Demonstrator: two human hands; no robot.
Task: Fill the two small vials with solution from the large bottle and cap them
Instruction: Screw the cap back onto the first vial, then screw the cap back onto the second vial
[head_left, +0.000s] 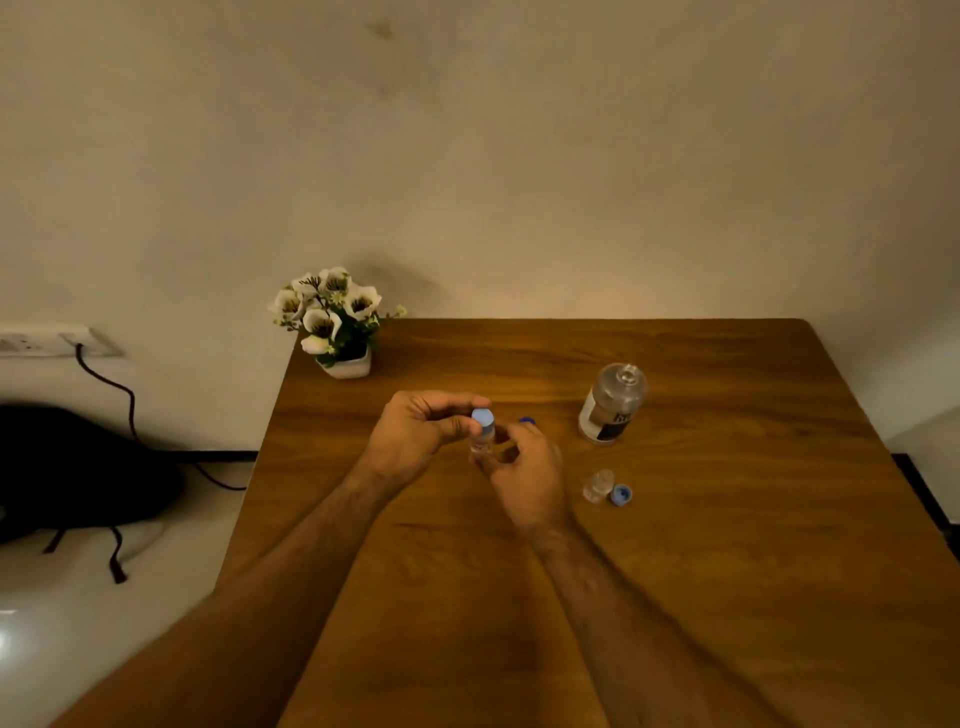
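Note:
A small clear vial (483, 440) with a light blue cap (482, 417) on top is held above the wooden table (727, 545), near its middle. My left hand (423, 434) pinches the cap with thumb and fingers. My right hand (527, 475) grips the vial's body from the right. A second small vial (599, 485) stands uncapped to the right, with its blue cap (621, 494) lying beside it. The large clear bottle (613, 403) with a white and dark label stands open further back right. A dark blue cap (527, 420) peeks out behind my right fingers.
A white pot of white flowers (335, 322) stands at the table's back left corner. A wall runs behind the table. Left of the table, a black bag (72, 467) lies on the floor and a cable hangs from a wall socket (47, 340).

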